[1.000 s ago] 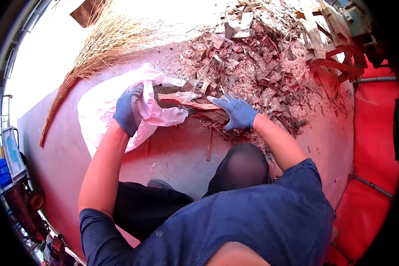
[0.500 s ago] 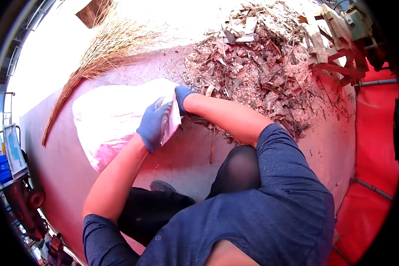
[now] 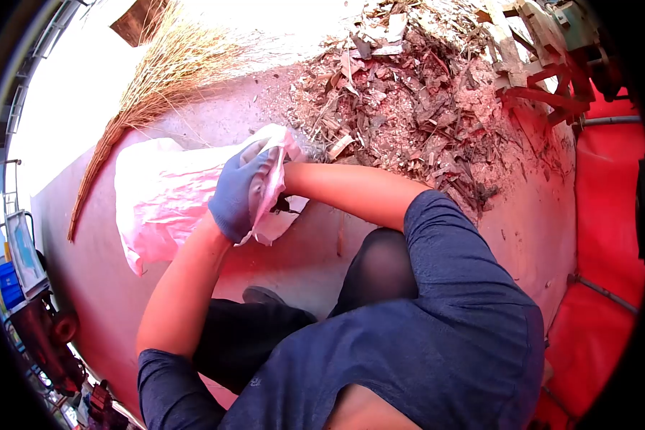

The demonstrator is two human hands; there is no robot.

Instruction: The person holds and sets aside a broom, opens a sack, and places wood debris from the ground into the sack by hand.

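Note:
A white sack (image 3: 161,204), tinted pink by the light, lies on the floor with its mouth toward the right. My left hand (image 3: 238,192), in a blue-grey glove, is closed on the edge of the sack's mouth. My right forearm reaches across to that opening, and the right hand is hidden inside it, so its fingers do not show. Just beyond the sack's mouth lies a pile of wood chips and bark scraps (image 3: 416,107).
A twig broom (image 3: 132,107) lies on the floor to the left, bristles away from me. At the upper right stands a wooden and red metal frame (image 3: 545,86). A red sheet (image 3: 609,215) hangs along the right side. A blue crate (image 3: 8,285) is at the far left.
My right hand has gone from the outer edge of the sack's mouth into the opening. The mouth has widened around it, and the left hand has shifted slightly while keeping hold.

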